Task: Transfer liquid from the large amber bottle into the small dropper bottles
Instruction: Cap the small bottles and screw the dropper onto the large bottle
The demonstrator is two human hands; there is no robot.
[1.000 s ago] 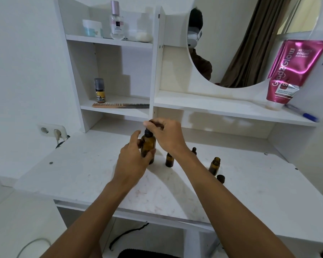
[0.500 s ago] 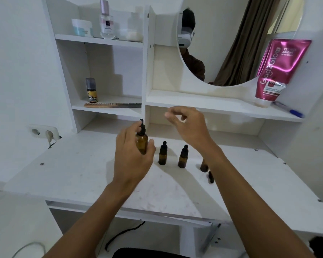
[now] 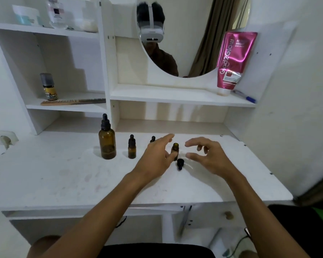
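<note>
Amber glass marks the large amber bottle (image 3: 107, 144), which is stood capped near the back edge of the tabletop (image 3: 63, 179), left of centre. One capped dropper bottle (image 3: 131, 149) is set beside it; a second (image 3: 153, 139) is half hidden by the left hand (image 3: 156, 158). An uncapped small bottle (image 3: 175, 148) is flanked by both hands, with a black dropper cap (image 3: 180, 162) laid in front. The left fingers (image 3: 168, 137) are extended and those of the right hand (image 3: 210, 158) loosely curled; nothing is gripped.

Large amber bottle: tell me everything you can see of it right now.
The large amber glass bottle is round, with a black dropper cap on. It stands upright on the white desk top, left of a small capped amber dropper bottle and apart from it. A darker band low down may be liquid. Nothing else touches it.
</note>
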